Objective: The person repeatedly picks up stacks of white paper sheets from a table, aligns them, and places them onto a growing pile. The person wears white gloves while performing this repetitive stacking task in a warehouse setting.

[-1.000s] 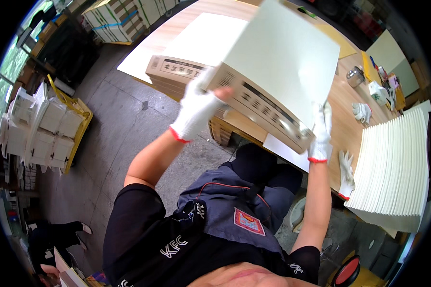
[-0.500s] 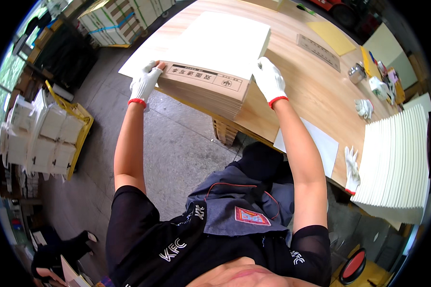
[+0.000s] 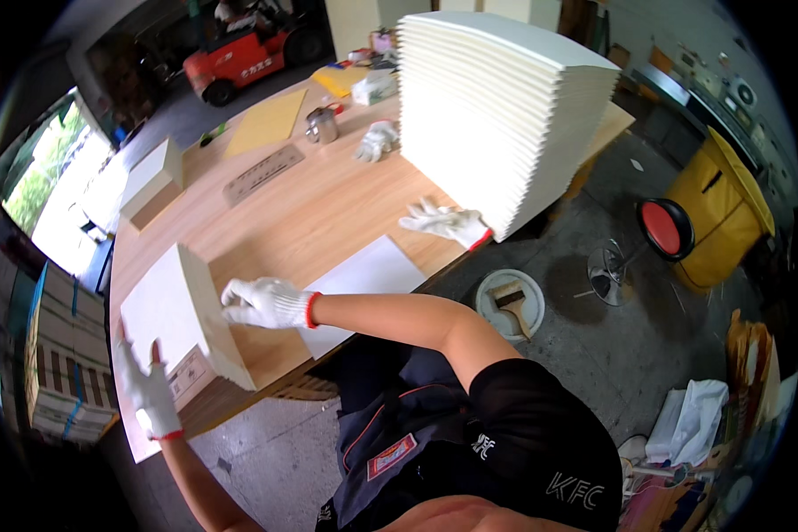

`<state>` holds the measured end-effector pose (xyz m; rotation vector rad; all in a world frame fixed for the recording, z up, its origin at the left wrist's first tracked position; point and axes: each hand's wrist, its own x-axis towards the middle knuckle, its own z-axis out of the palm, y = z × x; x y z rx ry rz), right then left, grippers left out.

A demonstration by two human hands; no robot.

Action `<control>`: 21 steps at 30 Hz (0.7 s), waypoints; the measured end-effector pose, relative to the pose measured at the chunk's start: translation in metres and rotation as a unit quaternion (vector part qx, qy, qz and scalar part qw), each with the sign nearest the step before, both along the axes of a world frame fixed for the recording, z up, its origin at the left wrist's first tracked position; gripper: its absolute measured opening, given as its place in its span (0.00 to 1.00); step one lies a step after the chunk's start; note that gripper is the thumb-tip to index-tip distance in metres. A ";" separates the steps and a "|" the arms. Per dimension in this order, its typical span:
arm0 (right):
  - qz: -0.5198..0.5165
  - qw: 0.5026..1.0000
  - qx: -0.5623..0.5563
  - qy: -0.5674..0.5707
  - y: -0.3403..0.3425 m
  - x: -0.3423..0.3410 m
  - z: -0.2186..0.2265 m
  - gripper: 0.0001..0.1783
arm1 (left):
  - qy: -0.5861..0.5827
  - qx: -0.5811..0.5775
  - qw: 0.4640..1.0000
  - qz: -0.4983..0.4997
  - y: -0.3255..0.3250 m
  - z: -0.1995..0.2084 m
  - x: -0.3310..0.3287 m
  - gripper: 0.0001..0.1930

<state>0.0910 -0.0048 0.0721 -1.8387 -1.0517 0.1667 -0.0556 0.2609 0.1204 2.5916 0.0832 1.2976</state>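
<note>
A neat stack of sheets [image 3: 164, 301], white on top with a brown printed strip along its near side, lies at the table's left part. My left hand [image 3: 153, 397], in a white glove with a red cuff and bare fingertips, is at the stack's near left side with its fingers spread. Whether those fingers touch the stack I cannot tell. My right hand [image 3: 270, 304], gloved the same way, is beside the stack's right face, fingers apart and holding nothing. Below that hand a white sheet [image 3: 377, 275] lies flat by the table edge.
A tall white paper stack [image 3: 479, 124] stands at the right of the wooden table [image 3: 328, 199]. A loose glove [image 3: 443, 222], crumpled glove [image 3: 377, 142], metal cup [image 3: 321, 126] and brown printed strip [image 3: 263, 176] lie about. On the floor are a bucket with brushes [image 3: 510, 306] and a red-seated stool [image 3: 665, 229].
The view has swung right, so the stack now appears farther left. My left hand's fingers have spread from the stack's near corner, and my right hand has come off its side.
</note>
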 end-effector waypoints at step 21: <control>-0.075 0.995 -0.022 0.065 -0.299 -0.042 -0.013 0.17 | 0.010 0.133 0.868 -0.478 -0.511 0.141 0.265 0.15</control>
